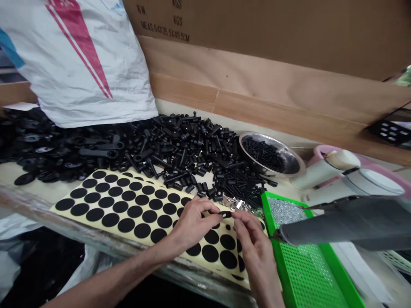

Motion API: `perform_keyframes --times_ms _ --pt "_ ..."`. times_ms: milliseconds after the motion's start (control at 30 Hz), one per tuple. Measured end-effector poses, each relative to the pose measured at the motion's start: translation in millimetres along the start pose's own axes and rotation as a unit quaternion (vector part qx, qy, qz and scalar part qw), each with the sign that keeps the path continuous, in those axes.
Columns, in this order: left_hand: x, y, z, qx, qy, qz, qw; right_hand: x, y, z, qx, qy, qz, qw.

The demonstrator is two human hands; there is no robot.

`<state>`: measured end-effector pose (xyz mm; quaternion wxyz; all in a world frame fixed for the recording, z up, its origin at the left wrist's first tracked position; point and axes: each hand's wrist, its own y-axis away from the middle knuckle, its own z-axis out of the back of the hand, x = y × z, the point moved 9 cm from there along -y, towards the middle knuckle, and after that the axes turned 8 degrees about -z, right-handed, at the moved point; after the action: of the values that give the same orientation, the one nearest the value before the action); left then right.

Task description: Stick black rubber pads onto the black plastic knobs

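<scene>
1. Sack [77, 64] of white woven plastic with red stripes stands at far left, against a brown carton [257, 25]. Black discs [32, 145] lie spread around its foot.
2. Sheet of black round pads [213, 269], on cream backing, lies across the bench edge, with its right end running under both hands.
3. Heap of black plastic fittings [192, 149] lies directly behind the sheet, bolt-like and sleeve-like pieces mixed.
4. Left hand [192, 224] rests over the sheet, fingers curled rightward. Its fingertips [212, 211] end just beside the left end of the small black piece.
5. Small black piece [226, 214] sits above the sheet's upper right area, between both hands. Its long axis runs roughly left to right. It is partly masked by fingers, and its exact form is unclear.
6. Right hand [253, 244] comes up from below, fingers bunched. It appears slightly nearer the piece, touching or just beside its right end. Pinch or release cannot be confirmed for either hand.
7. Green perforated tray [308, 278] lies right of the hand, with silver small parts [285, 211] at its far end. Steel bowl of black screws [271, 154] stands behind. Grey hand tool [343, 226], kind unclear, extends over the tray.
</scene>
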<state>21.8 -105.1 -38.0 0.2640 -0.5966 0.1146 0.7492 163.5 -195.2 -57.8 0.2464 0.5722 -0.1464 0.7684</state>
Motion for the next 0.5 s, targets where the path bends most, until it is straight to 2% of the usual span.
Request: perform_keyframes --times_ms 67,133,233,333,400,467,500 --pt "11 6 0.9 -0.014 0.088 0.075 0.993 4 4 -1 -0.048 0.011 0.023 0.999" --pt "20 15 -0.7 -0.019 0.175 0.144 0.974 -2 5 -2 -0.068 -0.006 -0.006 0.998" --pt "23 23 -0.3 -0.031 0.247 0.194 0.949 -12 2 -8 -0.033 -0.038 -0.058 0.997" --pt "25 27 0.9 -0.05 0.26 0.208 0.942 -11 -3 -16 0.021 -0.064 -0.061 0.996" --pt "29 28 -0.8 -0.055 0.251 0.219 0.941 -4 -4 -16 0.008 -0.059 -0.031 0.998" --pt "29 24 -1.3 -0.04 0.214 0.2 0.955 11 2 -12 -0.057 -0.027 0.055 0.996" --pt "25 17 0.6 -0.025 0.176 0.165 0.97 21 9 -10 -0.104 -0.005 0.118 0.988"
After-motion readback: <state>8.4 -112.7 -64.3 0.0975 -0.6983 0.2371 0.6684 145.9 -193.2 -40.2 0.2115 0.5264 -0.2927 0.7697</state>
